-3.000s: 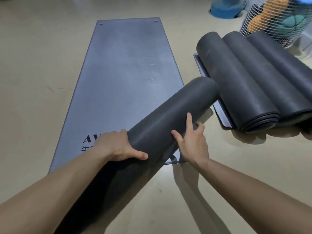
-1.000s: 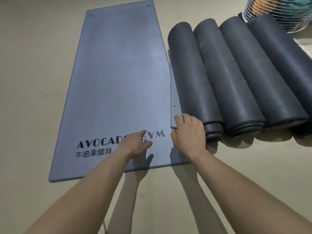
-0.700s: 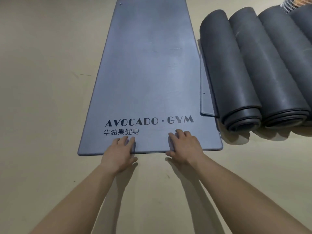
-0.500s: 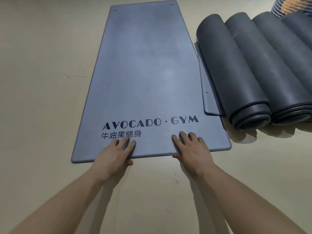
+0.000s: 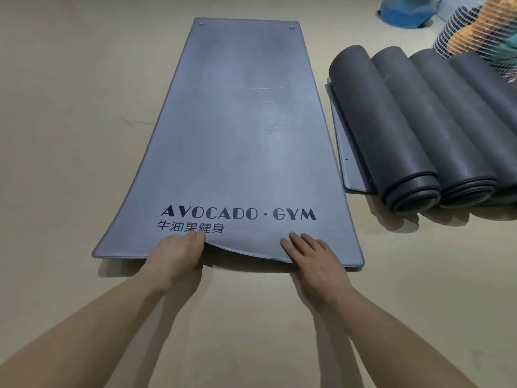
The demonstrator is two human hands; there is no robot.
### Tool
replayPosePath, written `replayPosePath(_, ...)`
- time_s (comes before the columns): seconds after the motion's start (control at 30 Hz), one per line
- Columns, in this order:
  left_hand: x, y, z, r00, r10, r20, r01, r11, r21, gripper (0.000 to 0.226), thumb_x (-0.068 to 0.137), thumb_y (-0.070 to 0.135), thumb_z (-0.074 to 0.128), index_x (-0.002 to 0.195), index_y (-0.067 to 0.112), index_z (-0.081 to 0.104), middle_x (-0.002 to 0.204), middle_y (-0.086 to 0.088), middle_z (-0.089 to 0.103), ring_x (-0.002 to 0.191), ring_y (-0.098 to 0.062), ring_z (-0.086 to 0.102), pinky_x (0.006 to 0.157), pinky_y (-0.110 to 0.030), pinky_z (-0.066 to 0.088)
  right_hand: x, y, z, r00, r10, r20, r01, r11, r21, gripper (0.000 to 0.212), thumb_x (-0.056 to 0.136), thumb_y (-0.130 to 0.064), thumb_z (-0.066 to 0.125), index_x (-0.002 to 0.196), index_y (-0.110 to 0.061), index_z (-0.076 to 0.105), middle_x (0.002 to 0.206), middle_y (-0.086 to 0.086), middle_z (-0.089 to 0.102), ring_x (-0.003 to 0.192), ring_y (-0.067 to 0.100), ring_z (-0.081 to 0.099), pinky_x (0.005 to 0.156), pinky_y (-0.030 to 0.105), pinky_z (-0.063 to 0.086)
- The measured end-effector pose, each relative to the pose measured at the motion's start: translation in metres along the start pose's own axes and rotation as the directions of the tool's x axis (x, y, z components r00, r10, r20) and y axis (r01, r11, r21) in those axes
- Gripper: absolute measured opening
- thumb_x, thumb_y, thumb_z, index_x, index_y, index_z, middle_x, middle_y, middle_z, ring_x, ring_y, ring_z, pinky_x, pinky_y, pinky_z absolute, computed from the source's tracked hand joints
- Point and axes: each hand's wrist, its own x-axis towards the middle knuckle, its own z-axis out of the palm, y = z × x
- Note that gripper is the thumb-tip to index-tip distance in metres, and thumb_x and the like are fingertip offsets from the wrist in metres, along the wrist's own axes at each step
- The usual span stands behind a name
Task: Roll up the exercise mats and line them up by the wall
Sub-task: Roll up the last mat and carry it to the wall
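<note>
Head view: the flat mat (image 5: 240,135), grey and printed AVOCADO · GYM, lies lengthwise on the beige floor (image 5: 70,135) straight ahead; its near edge is lifted in a shallow arch between the two hands, while both near corners lie flat. The left hand (image 5: 176,256) pinches that edge, one digit on top just below the printed characters and the rest tucked under the mat, out of sight. The right hand (image 5: 313,259) lies on top of the edge with its fingers straight and close together; its thumb is hidden, so whether it grips from beneath cannot be told. To the right, apart from the flat mat, the rolled mats (image 5: 383,130) lie side by side, touching; four show, the farthest cut off by the frame edge; a loose flap (image 5: 349,152) of the nearest roll lies flat on the floor. Behind them a net bag (image 5: 481,29) and a blue object (image 5: 405,12) are cropped, their contents hard to make out.
</note>
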Motion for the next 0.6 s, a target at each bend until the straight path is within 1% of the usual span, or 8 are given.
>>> replayPosePath(0.07,-0.031,-0.014,0.002,0.997,-0.065,0.049,0.064,0.998,0.02,0.031,0.068,-0.005,0.073,0.081,0.015,0.053,0.07,-0.005,0.059,0.043,-0.029,0.051,0.041,-0.032,0.034,-0.006,-0.009,0.002,0.997,0.002,0.082,-0.003,1.0,0.017,0.076,0.101,-0.007,0.039,0.165,-0.035,0.009,0.174,0.002,0.008,0.158,0.035,0.011,0.127,0.049,0.012)
replayPosePath(0.13,-0.052,-0.022,0.003,0.995,-0.091,0.036,0.091,0.996,0.015,0.03,0.066,-0.009,0.069,0.082,0.013,0.057,0.07,-0.007,0.06,0.042,-0.031,0.053,0.04,-0.033,0.032,-0.009,-0.024,0.003,0.996,-0.004,0.091,0.0,0.999,0.039,0.081,0.1,-0.001,0.042,0.164,-0.036,0.008,0.174,0.003,0.006,0.158,0.037,0.006,0.127,0.05,0.006)
replayPosePath(0.23,-0.065,-0.019,0.009,0.994,-0.109,0.008,0.109,0.994,0.004,0.038,0.053,-0.012,0.075,0.076,0.012,0.058,0.062,-0.006,0.058,0.034,-0.031,0.049,0.036,-0.028,0.025,-0.01,-0.032,-0.003,0.999,-0.003,0.048,0.002,0.999,0.033,0.072,0.098,-0.008,0.054,0.159,-0.036,0.025,0.167,0.0,0.029,0.15,0.034,0.029,0.122,0.045,0.027)
replayPosePath(0.3,-0.068,-0.017,0.011,0.995,-0.086,-0.048,0.086,0.996,-0.01,0.044,0.045,-0.009,0.082,0.072,0.015,0.058,0.057,-0.003,0.057,0.031,-0.027,0.047,0.036,-0.024,0.02,-0.009,-0.023,-0.022,0.999,0.005,0.033,-0.005,1.0,-0.007,0.055,0.1,-0.018,0.055,0.148,-0.038,0.041,0.149,-0.004,0.053,0.132,0.027,0.051,0.101,0.038,0.044)
replayPosePath(0.37,-0.071,-0.013,0.009,0.993,-0.079,-0.082,0.076,0.996,-0.035,0.043,0.05,-0.005,0.085,0.074,0.017,0.057,0.056,0.0,0.058,0.034,-0.025,0.051,0.036,-0.025,0.024,-0.005,-0.012,-0.051,0.999,0.029,0.039,-0.029,1.0,-0.001,0.033,0.106,-0.033,0.049,0.138,-0.037,0.053,0.13,-0.001,0.068,0.115,0.028,0.062,0.086,0.037,0.048)
replayPosePath(0.47,-0.066,-0.007,-0.001,0.987,-0.081,-0.141,0.071,0.995,-0.072,0.033,0.07,0.003,0.084,0.077,0.019,0.055,0.055,0.001,0.059,0.038,-0.024,0.052,0.041,-0.025,0.021,0.002,0.005,-0.096,0.99,0.015,0.137,-0.017,1.0,0.014,0.029,0.102,-0.05,0.055,0.126,-0.036,0.061,0.119,-0.001,0.071,0.108,0.027,0.065,0.083,0.036,0.049)
replayPosePath(0.5,-0.061,-0.007,-0.007,0.983,-0.09,-0.157,0.078,0.994,-0.082,0.025,0.081,0.007,0.077,0.083,0.019,0.056,0.06,0.0,0.062,0.044,-0.025,0.055,0.042,-0.027,0.024,0.003,0.009,-0.104,0.994,0.007,0.108,-0.005,1.0,-0.023,0.029,0.1,-0.051,0.059,0.124,-0.035,0.061,0.116,-0.003,0.071,0.106,0.026,0.065,0.081,0.036,0.048)
replayPosePath(0.6,-0.041,-0.019,-0.029,0.975,-0.169,-0.142,0.149,0.979,-0.14,0.008,0.102,0.018,0.049,0.107,0.022,0.054,0.086,-0.005,0.07,0.071,-0.03,0.064,0.057,-0.038,0.045,-0.001,-0.006,-0.097,0.969,-0.1,-0.224,0.047,0.972,-0.229,0.027,0.094,-0.034,0.073,0.117,-0.022,0.065,0.096,0.003,0.07,0.085,0.031,0.065,0.077,0.039,0.046)
